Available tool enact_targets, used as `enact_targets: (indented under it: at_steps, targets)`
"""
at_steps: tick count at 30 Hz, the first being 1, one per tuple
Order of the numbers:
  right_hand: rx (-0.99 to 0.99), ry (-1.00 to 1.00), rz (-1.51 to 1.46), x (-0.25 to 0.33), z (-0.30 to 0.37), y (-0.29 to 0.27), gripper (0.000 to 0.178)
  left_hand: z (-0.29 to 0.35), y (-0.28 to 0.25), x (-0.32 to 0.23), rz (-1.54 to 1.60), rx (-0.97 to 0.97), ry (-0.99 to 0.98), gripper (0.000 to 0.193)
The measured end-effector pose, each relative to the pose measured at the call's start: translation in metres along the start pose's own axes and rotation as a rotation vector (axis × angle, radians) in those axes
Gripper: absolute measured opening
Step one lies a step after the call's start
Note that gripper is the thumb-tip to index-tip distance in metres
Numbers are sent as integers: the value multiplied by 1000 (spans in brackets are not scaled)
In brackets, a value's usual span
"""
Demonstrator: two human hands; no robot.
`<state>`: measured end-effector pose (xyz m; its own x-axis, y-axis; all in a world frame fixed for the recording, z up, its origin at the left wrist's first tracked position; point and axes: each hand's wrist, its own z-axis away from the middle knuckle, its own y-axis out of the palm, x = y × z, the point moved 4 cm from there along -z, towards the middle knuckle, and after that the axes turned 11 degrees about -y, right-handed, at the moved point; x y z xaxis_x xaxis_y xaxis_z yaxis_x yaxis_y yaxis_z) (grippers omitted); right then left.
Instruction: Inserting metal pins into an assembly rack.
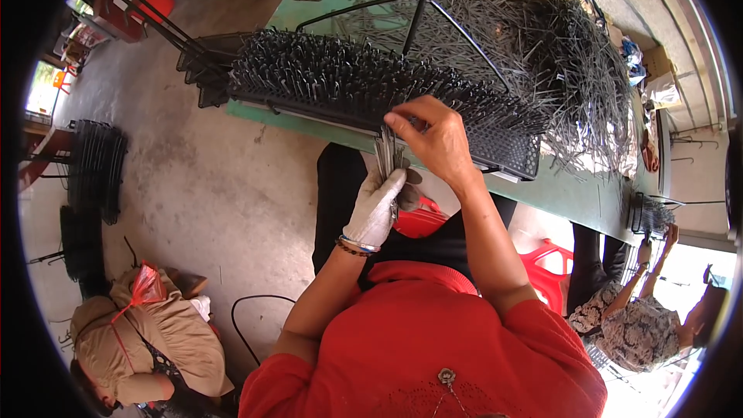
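Note:
My left hand (374, 207), in a whitish glove, is wrapped round an upright bundle of thin grey metal strips (386, 153). Just right of the bundle's top is my bare right hand (438, 142), its fingers bent and thumb pressed inward; what they pinch, if anything, is hidden. Both hands are at the near side of a long black perforated rack (507, 149). Dense rows of small dark hooked pieces (325, 70) stand up from it, while its right end shows bare mesh. Black rods rise from the rack as a frame (422, 11).
A green table (592, 205) carries the rack and a large heap of loose dark strips (573, 54). Black racks (97, 170) stand at left. One person (155, 325) sits lower left; another (646, 325) works at right beside a red stool (549, 275).

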<state>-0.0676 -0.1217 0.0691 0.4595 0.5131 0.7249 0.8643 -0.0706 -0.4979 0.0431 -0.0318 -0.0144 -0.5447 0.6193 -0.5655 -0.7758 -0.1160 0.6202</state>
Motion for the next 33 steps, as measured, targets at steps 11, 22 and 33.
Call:
enact_targets:
  at_steps: [11, 22, 33]
  targets:
    - [-91, 320, -238, -14, 8, -11, 18, -4, 1, 4, 49, 54, 24, 18]
    - [-358, 2, 31, -21, -14, 4, 12, -5, -2, 8, -14, 63, -46, 15]
    - [-329, -168, 259, -9, -21, 8, 10, -5, -1, 6, -79, 82, -39, 19]
